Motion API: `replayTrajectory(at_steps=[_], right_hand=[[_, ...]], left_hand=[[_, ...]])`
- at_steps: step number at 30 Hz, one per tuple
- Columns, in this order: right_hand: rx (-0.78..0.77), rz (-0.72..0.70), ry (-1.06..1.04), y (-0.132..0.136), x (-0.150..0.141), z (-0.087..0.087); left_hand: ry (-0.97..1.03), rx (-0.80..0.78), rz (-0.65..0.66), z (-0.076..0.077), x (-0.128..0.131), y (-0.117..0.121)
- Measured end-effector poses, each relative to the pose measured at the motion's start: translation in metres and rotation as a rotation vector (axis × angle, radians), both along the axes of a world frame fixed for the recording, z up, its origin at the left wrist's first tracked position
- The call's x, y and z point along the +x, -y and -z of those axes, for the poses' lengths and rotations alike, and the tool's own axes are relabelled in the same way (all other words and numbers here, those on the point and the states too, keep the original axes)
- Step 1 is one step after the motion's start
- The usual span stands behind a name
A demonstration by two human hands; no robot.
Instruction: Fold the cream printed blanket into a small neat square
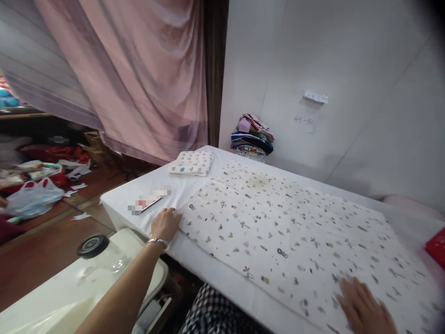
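A white cloth [264,222] printed with small plants and shapes lies spread flat over the white table [121,192]. At the cloth's left corner rests my left hand [166,226], a bracelet on its wrist; the fingers are bent over the edge and partly hidden, so whether they pinch it is unclear. My right hand [365,306] lies palm down near the cloth's front right part, fingers spread and slightly blurred. A folded patterned cloth [193,163] sits at the table's far left corner. Nearer my left hand is a flat item [149,200], blurred out by pixels.
A stack of folded clothes [252,137] stands by the wall behind the table. Lower left, a jar with a black lid [93,246] is on a pale side surface [41,297]. Pink curtains [156,69] hang behind. A red object [436,248] is at the right edge.
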State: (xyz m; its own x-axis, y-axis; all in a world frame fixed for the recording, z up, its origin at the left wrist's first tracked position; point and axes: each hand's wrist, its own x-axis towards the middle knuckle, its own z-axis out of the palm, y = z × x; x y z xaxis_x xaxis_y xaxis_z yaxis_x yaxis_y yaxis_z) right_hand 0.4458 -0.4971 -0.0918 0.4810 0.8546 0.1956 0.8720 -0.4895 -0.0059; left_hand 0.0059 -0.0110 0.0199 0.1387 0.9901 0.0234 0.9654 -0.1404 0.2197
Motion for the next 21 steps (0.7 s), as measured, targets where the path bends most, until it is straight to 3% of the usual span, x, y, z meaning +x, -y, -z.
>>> replayTrajectory(at_steps=[4, 11, 15, 21], right_hand=[[-0.033, 0.086, -0.061, -0.017, -0.024, -0.012], [-0.110, 0.131, -0.108, -0.054, -0.055, -0.046], [-0.128, 0.040, -0.120, -0.107, -0.071, -0.069], [-0.181, -0.132, -0.222, -0.218, -0.093, -0.105]], left_hand=[[0.070, -0.191, -0.025, -0.010, -0.006, -0.012], [0.048, -0.172, -0.092, -0.009, -0.031, -0.020], [0.038, -0.186, -0.068, -0.007, -0.029, -0.017], [0.005, -0.044, -0.164, 0.001, -0.019, -0.006]])
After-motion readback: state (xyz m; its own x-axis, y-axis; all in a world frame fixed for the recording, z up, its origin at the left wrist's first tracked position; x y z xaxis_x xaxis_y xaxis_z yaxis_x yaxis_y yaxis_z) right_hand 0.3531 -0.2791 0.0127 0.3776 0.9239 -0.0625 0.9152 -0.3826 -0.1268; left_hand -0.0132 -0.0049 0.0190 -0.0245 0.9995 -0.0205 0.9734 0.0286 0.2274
